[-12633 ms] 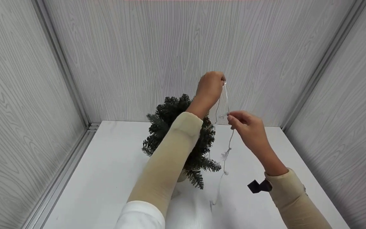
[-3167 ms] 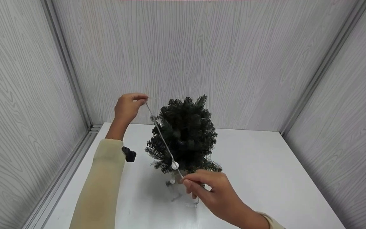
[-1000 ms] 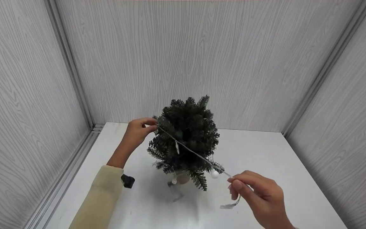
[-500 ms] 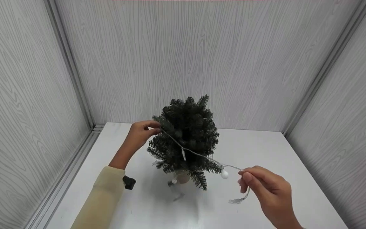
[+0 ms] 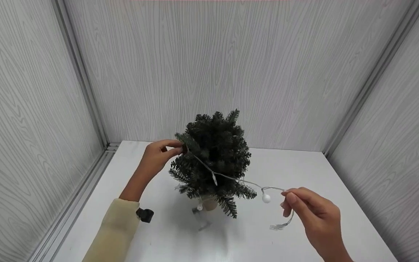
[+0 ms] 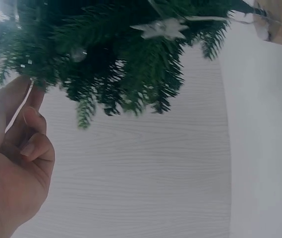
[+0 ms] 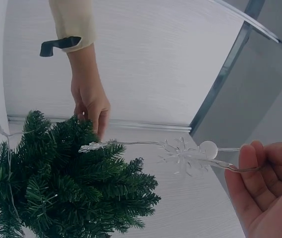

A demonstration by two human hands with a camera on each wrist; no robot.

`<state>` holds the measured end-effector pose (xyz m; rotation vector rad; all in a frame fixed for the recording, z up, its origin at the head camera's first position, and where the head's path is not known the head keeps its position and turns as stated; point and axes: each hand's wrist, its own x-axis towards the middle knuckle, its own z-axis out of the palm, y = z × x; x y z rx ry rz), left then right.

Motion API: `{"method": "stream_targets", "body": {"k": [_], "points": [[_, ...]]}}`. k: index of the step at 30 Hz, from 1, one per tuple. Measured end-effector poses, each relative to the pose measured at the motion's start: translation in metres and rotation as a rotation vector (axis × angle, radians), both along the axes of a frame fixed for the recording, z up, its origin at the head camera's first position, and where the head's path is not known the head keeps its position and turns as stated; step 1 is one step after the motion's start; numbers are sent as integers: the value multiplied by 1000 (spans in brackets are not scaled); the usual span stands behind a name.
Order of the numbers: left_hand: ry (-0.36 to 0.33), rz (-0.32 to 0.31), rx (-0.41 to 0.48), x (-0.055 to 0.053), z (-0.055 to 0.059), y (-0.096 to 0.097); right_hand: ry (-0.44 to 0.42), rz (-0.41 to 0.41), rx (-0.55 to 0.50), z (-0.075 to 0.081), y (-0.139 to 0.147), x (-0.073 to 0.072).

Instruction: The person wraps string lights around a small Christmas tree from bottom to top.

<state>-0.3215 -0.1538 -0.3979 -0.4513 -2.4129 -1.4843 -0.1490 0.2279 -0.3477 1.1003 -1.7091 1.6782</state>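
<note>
A small artificial Christmas tree (image 5: 216, 145) stands upright on the white table, with a string of lights (image 5: 227, 177) slanting across its front. My left hand (image 5: 156, 156) is at the tree's left side, thumb and index finger pinching the string against a branch; needles partly hide its fingertips in the left wrist view. Off to the right, my right hand (image 5: 316, 214) pinches the string near its end, whose short tail hangs below the fingers. Between hand and tree dangles a white ball (image 5: 266, 198). In the right wrist view, a clear snowflake (image 7: 183, 156) hangs on the string.
Wood-grain panels (image 5: 202, 65) enclose the table (image 5: 293, 167) at the back and sides. A beige base (image 5: 209, 203) supports the tree, and a small bulb (image 5: 199, 207) hangs beside it. A star ornament (image 6: 160, 29) sits on the branches in the left wrist view.
Over the last second my right hand has moved right and slightly up, and the string has gone from taut to sagging. Earlier, the left hand held the string higher; now it is at the branch.
</note>
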Motion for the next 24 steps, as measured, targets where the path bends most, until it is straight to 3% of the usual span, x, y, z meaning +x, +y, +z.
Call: {"method": "stream_targets", "body": {"k": [5,12,17,24], "points": [[90,30,35,24,3,10,-9,-35,-4,-1,3,-1],[261,-45,1,51,0,37,-34,-60,-12,-2,4,-2],[370,31,-154,59,-1,51,-32,-42,-24,-5,3,-2],[487,117,-328,58,1,61,-60,-62,-41,-6,6,-1]]}}
